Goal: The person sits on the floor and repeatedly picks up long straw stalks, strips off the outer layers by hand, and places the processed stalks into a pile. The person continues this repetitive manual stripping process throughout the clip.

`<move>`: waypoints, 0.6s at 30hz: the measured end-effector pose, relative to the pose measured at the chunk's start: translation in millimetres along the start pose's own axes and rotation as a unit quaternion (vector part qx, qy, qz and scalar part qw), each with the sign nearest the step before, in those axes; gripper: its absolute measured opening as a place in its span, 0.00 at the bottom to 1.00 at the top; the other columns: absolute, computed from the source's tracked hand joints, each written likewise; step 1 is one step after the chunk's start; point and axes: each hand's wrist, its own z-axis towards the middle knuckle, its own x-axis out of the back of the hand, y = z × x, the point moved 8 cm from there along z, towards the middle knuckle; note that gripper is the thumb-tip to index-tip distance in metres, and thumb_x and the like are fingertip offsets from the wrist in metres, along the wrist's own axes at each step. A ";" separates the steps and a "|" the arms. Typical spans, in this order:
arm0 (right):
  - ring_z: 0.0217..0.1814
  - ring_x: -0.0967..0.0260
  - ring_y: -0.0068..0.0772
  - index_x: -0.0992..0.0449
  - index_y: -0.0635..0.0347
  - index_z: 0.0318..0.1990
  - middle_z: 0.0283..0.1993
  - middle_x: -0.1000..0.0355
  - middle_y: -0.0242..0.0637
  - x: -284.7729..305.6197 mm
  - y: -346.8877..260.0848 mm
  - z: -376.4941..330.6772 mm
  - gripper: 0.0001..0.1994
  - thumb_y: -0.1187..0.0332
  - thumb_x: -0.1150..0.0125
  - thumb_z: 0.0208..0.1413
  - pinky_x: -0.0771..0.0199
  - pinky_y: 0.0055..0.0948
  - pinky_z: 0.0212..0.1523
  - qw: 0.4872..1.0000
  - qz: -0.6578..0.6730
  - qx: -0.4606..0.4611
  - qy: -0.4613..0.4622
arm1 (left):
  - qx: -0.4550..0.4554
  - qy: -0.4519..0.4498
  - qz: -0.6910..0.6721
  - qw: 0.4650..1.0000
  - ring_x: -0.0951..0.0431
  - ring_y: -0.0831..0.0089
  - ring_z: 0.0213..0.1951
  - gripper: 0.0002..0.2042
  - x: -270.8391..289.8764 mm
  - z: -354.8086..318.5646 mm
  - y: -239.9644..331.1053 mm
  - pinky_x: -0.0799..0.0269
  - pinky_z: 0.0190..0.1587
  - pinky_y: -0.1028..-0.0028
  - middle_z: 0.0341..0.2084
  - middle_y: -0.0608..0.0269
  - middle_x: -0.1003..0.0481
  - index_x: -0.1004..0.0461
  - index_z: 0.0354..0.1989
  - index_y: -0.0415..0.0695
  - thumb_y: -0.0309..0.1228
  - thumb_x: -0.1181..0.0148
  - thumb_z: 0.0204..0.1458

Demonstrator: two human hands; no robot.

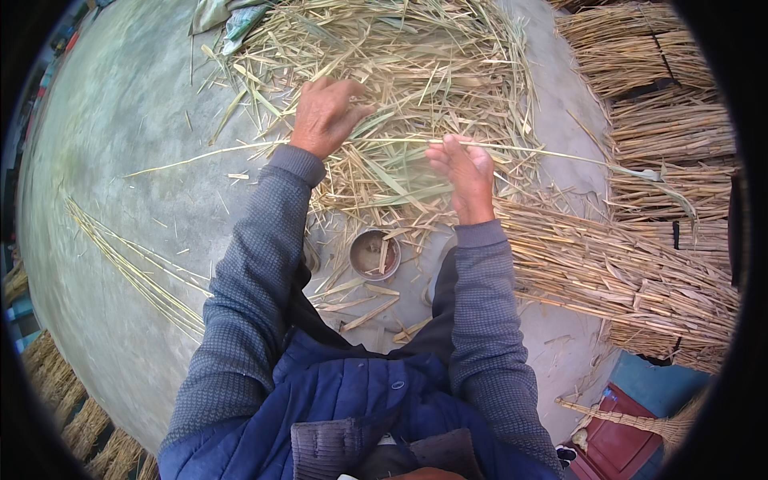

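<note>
A long, thin pale-green reed stalk (552, 152) stretches across in front of me, with a dry leaf hanging from its right end. My right hand (466, 178) holds it between thumb and fingers, palm partly turned up. My left hand (324, 118) is over the near left part of the straw heap, its thumb and forefinger apart and its other fingers bent and partly hidden. Behind my left wrist the stalk passes on toward the left. Stripped leaves and husks (424, 72) lie heaped beneath and beyond both hands.
A small round metal bowl (375, 254) sits on the concrete floor between my feet. Several thin stalks (136, 268) lie at my left. Thick reed bundles (624, 272) are stacked on the right. A dark red flat object (620, 436) is at lower right, cloth (240, 24) at upper left.
</note>
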 end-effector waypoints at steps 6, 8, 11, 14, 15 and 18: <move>0.36 0.19 0.31 0.30 0.71 0.50 0.39 0.21 0.47 -7.4 1.3 3.6 0.17 0.66 0.35 0.62 0.18 0.21 0.34 0.999 0.048 0.002 -0.019 | -0.051 -0.132 -0.059 0.988 0.21 0.61 0.34 0.10 -53.8 -5.7 37.5 0.29 0.43 0.65 0.25 0.59 0.22 0.20 0.32 0.46 0.38 0.30 0.49; 0.36 0.19 0.32 0.31 0.70 0.50 0.39 0.22 0.48 6.3 -11.3 6.5 0.18 0.66 0.34 0.62 0.17 0.21 0.35 0.998 0.050 0.021 -0.011 | -0.020 -0.145 -0.089 0.985 0.21 0.60 0.29 0.09 -41.4 -2.7 18.1 0.28 0.39 0.66 0.22 0.58 0.22 0.20 0.29 0.44 0.37 0.30 0.49; 0.37 0.19 0.33 0.31 0.71 0.50 0.39 0.22 0.48 30.1 -24.6 10.1 0.18 0.67 0.35 0.62 0.17 0.22 0.35 0.998 0.041 0.019 0.041 | 0.043 -0.177 -0.108 0.977 0.19 0.61 0.25 0.09 -21.0 -6.1 -13.3 0.25 0.30 0.67 0.22 0.56 0.21 0.20 0.29 0.41 0.33 0.29 0.49; 0.37 0.19 0.32 0.30 0.71 0.49 0.39 0.22 0.48 19.0 -21.9 4.5 0.17 0.66 0.35 0.62 0.17 0.21 0.35 0.998 0.043 0.033 0.010 | 0.040 -0.163 -0.136 0.976 0.18 0.62 0.29 0.09 -21.6 -6.9 -5.0 0.24 0.33 0.67 0.25 0.55 0.19 0.19 0.32 0.41 0.33 0.29 0.49; 0.37 0.19 0.32 0.29 0.72 0.49 0.39 0.21 0.48 12.3 -17.7 2.0 0.17 0.66 0.35 0.62 0.17 0.21 0.35 0.999 0.042 0.032 0.008 | 0.028 -0.147 -0.174 0.973 0.18 0.62 0.30 0.10 -28.4 -5.8 7.6 0.24 0.34 0.67 0.26 0.56 0.19 0.19 0.33 0.40 0.34 0.29 0.49; 0.36 0.19 0.30 0.28 0.71 0.48 0.38 0.21 0.47 -12.7 -8.7 -5.0 0.16 0.65 0.35 0.62 0.18 0.20 0.34 0.998 0.046 0.029 -0.028 | -0.046 -0.060 -0.156 0.985 0.22 0.60 0.29 0.09 -42.8 -5.2 48.1 0.29 0.36 0.64 0.24 0.59 0.21 0.18 0.34 0.43 0.33 0.29 0.48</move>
